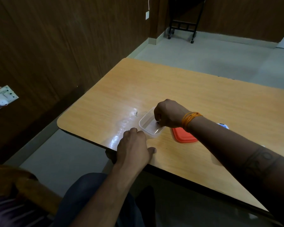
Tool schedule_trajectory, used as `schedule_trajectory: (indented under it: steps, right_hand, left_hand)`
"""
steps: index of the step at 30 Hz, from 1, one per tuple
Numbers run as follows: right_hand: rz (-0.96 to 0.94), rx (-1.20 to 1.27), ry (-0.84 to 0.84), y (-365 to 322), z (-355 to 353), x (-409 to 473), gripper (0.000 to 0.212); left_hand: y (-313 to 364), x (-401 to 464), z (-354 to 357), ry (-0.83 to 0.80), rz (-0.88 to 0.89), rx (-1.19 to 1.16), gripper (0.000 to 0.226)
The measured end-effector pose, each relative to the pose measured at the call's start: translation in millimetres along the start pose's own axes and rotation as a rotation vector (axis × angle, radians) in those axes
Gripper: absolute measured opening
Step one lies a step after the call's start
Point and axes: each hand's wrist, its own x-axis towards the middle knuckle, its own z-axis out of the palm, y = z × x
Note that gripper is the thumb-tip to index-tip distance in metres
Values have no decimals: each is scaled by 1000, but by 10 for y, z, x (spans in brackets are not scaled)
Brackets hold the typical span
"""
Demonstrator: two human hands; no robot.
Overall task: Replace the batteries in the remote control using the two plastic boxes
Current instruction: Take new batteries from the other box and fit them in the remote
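Head view shows the right hand reaching into the clear rectangular plastic box, fingers pinching a small dark object, seemingly a battery. Beside the box, the left hand rests on the wooden table, fingers loosely curled, likely steadying it.

Dark wood-panelled walls; grey tiled floor; light wooden desk; black wheeled stand far corner; switchboard on left wall.

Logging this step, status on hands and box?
Right hand reaching into clear plastic box, pinching something small and dark. Left hand steadying box. Red lid beside.
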Motion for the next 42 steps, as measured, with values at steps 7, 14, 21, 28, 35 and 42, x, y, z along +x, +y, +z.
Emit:
schedule_trajectory:
  steps: [7,14,21,28,35,42]
  right_hand:
    - [-47,-25,2,54,-3,-31,13]
    - [-63,41,51,130,17,-150,16]
    - [-60,524,332,219,-66,-788,26]
    - [268,646,570,635,188,-1804,19]
    - [529,618,677,961,518,-2462,18]
    - [429,358,601,989,497,-2429,13]
  left_hand:
    - [37,-65,-9,-12,16,2,52]
    - [218,-238,24,-48,94,46,46]
    - [411,-343,138,-77,235,102,43]
    - [751,-412,359,-76,408,39,48]
    - [1135,-319,622,-22,528,-193,67]
    - [1590,19,897,-60,620,-257,80]
